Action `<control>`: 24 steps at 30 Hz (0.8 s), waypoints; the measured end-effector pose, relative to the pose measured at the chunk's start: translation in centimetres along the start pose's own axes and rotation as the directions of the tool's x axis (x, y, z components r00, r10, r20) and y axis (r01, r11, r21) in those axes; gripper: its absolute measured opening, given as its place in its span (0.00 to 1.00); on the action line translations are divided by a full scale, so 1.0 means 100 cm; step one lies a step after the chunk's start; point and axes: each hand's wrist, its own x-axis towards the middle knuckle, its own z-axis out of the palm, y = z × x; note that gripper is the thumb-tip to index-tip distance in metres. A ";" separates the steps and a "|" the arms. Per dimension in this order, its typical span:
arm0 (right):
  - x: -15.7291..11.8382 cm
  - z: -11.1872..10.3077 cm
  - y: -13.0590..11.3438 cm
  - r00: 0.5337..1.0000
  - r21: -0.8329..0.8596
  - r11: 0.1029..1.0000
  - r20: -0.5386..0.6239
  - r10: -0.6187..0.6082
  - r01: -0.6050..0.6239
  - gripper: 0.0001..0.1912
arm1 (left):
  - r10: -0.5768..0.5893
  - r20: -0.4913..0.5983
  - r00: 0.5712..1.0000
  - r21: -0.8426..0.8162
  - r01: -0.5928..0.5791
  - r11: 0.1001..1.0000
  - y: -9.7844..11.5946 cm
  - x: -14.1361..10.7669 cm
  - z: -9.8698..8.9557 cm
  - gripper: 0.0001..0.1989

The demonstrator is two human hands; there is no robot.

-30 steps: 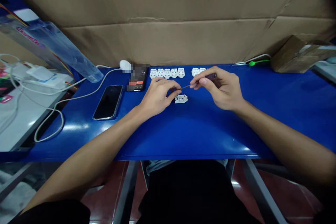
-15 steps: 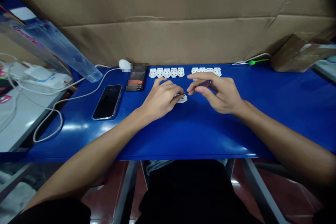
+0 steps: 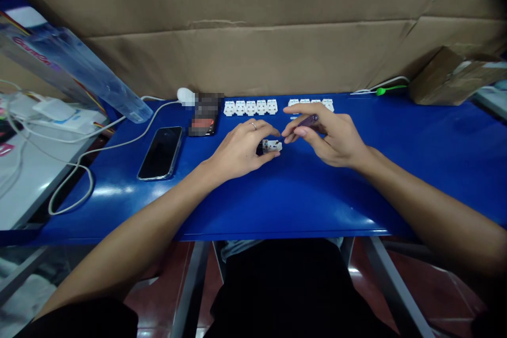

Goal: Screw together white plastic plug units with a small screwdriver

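My left hand (image 3: pixel 243 149), with a ring on one finger, curves around a small white plastic socket piece (image 3: pixel 272 146) on the blue table. Its thumb lies along the near edge and its index finger arches over the far side; part of the piece is hidden under the hand. In my right hand (image 3: pixel 332 137) is a screwdriver with a translucent purple handle (image 3: pixel 312 119), gripped between thumb and fingers. The thin dark shaft points left toward the white piece, but whether the tip touches it I cannot tell.
Two rows of similar white pieces (image 3: pixel 251 108) stand along the back. A phone (image 3: pixel 160 153), a second dark device (image 3: pixel 206 116) and a white cable (image 3: pixel 89 169) lie left. A cardboard box (image 3: pixel 439 79) and a green-tipped item (image 3: pixel 381 92) are at the back right.
My left fingers have spread from a pinch on the white piece to curve around it, showing more of its top. My right hand keeps the screwdriver almost in place.
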 end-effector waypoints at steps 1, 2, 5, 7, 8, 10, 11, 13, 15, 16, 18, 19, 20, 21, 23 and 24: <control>0.001 0.000 0.002 1.000 -0.001 1.000 -0.022 -0.015 0.015 0.19 | -0.019 0.016 1.000 -0.018 0.019 1.000 -0.003 0.000 0.000 0.18; 0.001 0.001 0.004 0.998 -0.001 1.000 -0.049 -0.024 0.024 0.19 | -0.037 0.033 0.999 -0.038 0.038 0.999 -0.006 0.000 0.001 0.18; 0.003 0.004 0.008 0.991 0.013 1.000 -0.132 -0.003 0.005 0.17 | -0.063 0.048 0.997 -0.123 0.069 0.990 -0.015 0.000 0.003 0.13; 0.004 0.005 0.009 0.985 0.039 0.999 -0.168 0.026 -0.020 0.16 | -0.050 0.035 0.998 -0.196 0.056 0.979 -0.017 0.001 0.005 0.11; 0.004 0.006 0.008 0.984 0.054 0.998 -0.175 0.041 -0.032 0.16 | -0.041 0.028 0.999 -0.230 0.046 0.972 -0.016 0.001 0.006 0.11; 0.005 0.007 0.006 0.984 0.079 0.996 -0.168 0.064 -0.051 0.16 | -0.027 0.027 0.999 -0.277 0.034 0.960 -0.014 0.001 0.008 0.10; 0.005 0.007 0.004 0.985 0.087 0.994 -0.158 0.072 -0.059 0.16 | -0.024 0.030 0.999 -0.288 0.032 0.957 -0.012 0.000 0.009 0.10; 0.005 0.007 0.000 0.988 0.091 0.994 -0.133 0.075 -0.063 0.16 | -0.020 0.040 0.999 -0.289 0.031 0.957 -0.009 0.000 0.010 0.11; 0.006 0.007 -0.003 0.992 0.082 0.995 -0.107 0.071 -0.062 0.17 | -0.016 0.044 0.999 -0.283 0.028 0.959 -0.008 0.000 0.011 0.11; 0.006 0.007 -0.004 0.993 0.072 0.995 -0.096 0.070 -0.063 0.17 | -0.012 0.043 0.999 -0.282 0.023 0.959 -0.008 0.000 0.012 0.11; 0.005 0.006 -0.005 0.994 0.056 0.996 -0.081 0.070 -0.066 0.18 | 0.002 0.038 0.999 -0.284 0.009 0.959 -0.009 0.000 0.012 0.11; 0.005 0.006 -0.005 0.994 0.052 0.996 -0.077 0.071 -0.067 0.18 | 0.011 0.036 0.999 -0.286 0.000 0.958 -0.009 0.000 0.013 0.10; 0.005 0.005 -0.005 0.995 0.049 0.997 -0.072 0.071 -0.068 0.18 | 0.019 0.035 0.999 -0.289 -0.008 0.957 -0.010 0.000 0.013 0.10; 0.005 0.005 -0.005 0.995 0.045 0.997 -0.067 0.070 -0.067 0.18 | 0.024 0.036 0.999 -0.293 -0.012 0.956 -0.010 0.000 0.013 0.09; 0.004 0.004 -0.005 0.996 0.030 0.997 -0.057 0.066 -0.064 0.17 | 0.031 0.042 0.999 -0.301 -0.017 0.953 -0.010 0.000 0.013 0.09; 0.004 0.004 -0.005 0.997 0.021 0.998 -0.053 0.064 -0.063 0.17 | 0.035 0.043 0.998 -0.305 -0.020 0.952 -0.010 0.000 0.013 0.08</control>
